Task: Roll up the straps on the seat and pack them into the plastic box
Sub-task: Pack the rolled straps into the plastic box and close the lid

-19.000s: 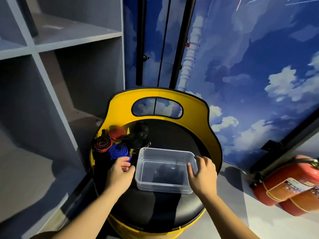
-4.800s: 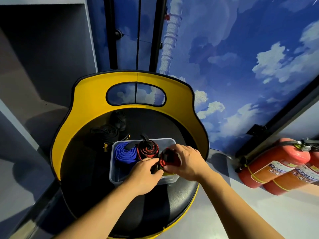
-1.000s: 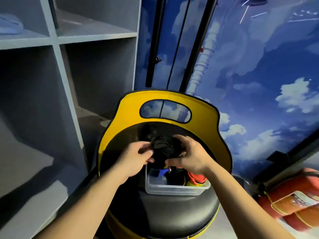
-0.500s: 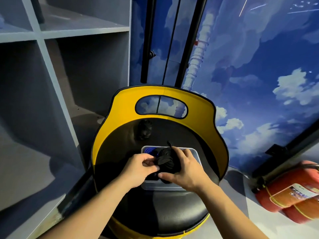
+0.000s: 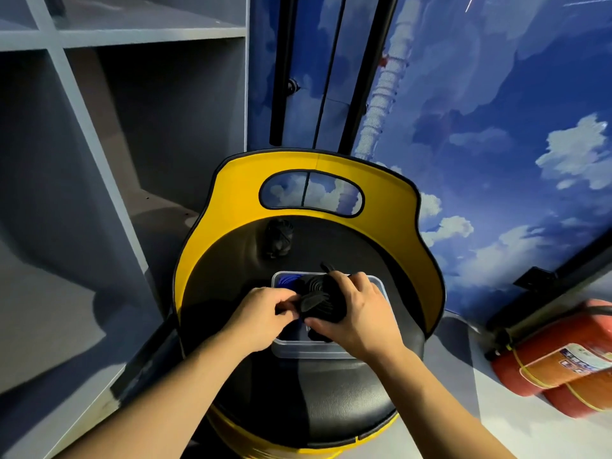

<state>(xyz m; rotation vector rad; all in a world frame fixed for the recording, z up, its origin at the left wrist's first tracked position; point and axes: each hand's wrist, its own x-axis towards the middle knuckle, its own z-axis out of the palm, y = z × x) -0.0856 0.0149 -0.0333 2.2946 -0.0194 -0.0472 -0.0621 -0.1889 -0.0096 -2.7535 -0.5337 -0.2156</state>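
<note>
I see both hands over the clear plastic box (image 5: 311, 350) on the black seat (image 5: 331, 405): my right hand (image 5: 359, 313) is curled around a rolled black strap (image 5: 323, 298), and my left hand (image 5: 261, 318) pinches its loose end. A blue strap roll (image 5: 287, 280) sits in the box's far left corner, and another black roll (image 5: 279, 236) lies on the seat near the yellow backrest (image 5: 231, 207).

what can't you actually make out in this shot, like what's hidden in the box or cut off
- Head view: most of the plastic box interior is covered by the left hand, right hand and the black strap roll they hold; only a bit of blue strap shows.
- Black strap at the seat's back: too dark to tell if rolled.
- Fire extinguishers: cut off by the right edge, label unreadable.
</note>
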